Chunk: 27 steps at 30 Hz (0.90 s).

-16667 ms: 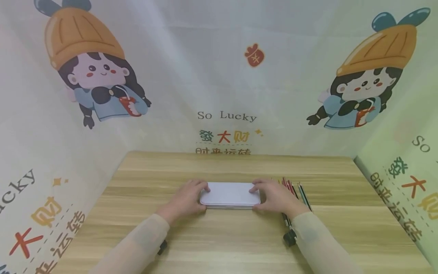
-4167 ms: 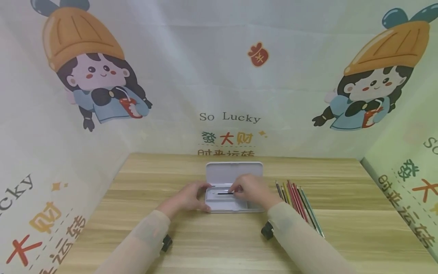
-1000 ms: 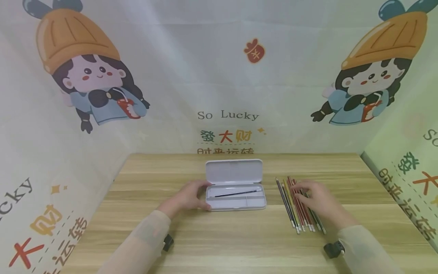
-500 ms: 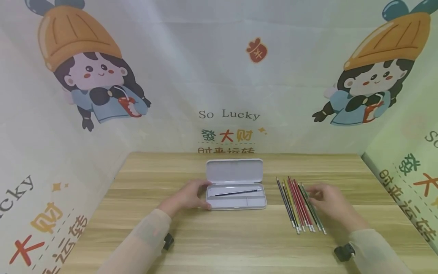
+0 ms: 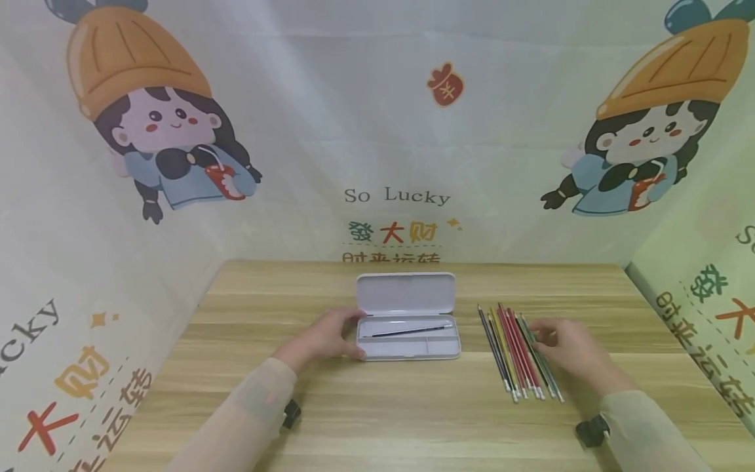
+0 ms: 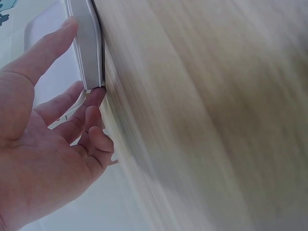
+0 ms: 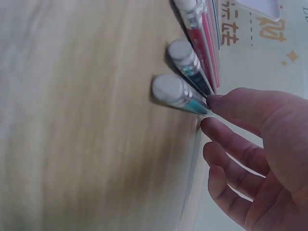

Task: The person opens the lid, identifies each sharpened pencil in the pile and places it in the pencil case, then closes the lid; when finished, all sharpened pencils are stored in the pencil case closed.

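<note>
One pencil (image 5: 411,331) in the case (image 5: 389,348), another at the right hand's (image 5: 575,344) fingertips

We saw little change from half a second earlier: the right hand had hardly moved. One second before, it had been over the red pencils (image 5: 521,351); now it was at the right edge of the loose pencils (image 5: 514,354), its thumb and forefinger pinching the teal pencil (image 7: 185,100) near the end away from its eraser. The teal pencil lay on the table (image 5: 377,410). Further back, the case had been shut with both hands on it; now we found its lid (image 5: 406,294) up. The left hand (image 5: 323,337) kept its grip on the case's left end, thumb at the front corner and fingers at the back.

We counted one case, one lid and three compartments: one long at the back, two at the front. The single pencil inside lay slightly aslant in the back one. To the right of the case we made out more than half a dozen loose pencils, at least two of them red; they overlapped, so we could not give the exact number. We also counted two wrist cameras (image 5: 592,431), one below each sleeve (image 5: 645,426), and two cartoon figures (image 5: 168,124) on the cloth (image 5: 330,118) behind.
</note>
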{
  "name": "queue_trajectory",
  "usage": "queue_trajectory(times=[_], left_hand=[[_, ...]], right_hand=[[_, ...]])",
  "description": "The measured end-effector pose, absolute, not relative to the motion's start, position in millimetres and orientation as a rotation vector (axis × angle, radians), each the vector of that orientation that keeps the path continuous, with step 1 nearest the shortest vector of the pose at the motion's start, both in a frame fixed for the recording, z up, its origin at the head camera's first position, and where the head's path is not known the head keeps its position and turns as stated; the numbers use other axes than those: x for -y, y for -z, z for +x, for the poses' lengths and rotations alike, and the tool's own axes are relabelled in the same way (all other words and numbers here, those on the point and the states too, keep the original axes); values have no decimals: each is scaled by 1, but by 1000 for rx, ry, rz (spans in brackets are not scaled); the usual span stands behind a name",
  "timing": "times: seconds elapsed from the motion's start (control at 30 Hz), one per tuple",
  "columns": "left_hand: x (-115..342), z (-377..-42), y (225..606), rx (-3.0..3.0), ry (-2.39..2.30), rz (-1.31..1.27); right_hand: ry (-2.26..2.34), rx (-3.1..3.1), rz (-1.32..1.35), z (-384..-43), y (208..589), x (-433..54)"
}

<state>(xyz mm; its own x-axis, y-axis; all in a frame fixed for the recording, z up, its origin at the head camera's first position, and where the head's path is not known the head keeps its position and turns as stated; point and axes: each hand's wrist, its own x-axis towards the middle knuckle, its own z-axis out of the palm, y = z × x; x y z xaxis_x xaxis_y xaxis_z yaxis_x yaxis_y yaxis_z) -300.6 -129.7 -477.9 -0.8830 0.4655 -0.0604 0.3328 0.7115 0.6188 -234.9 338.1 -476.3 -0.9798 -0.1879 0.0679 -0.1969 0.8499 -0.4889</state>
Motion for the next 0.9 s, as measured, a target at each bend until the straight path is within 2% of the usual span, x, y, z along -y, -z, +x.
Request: queue_trajectory(times=[0.9], left_hand=[[130, -298, 475, -2703, -907, 608]], right_hand=[[-573, 3038, 207, -235, 470, -335]])
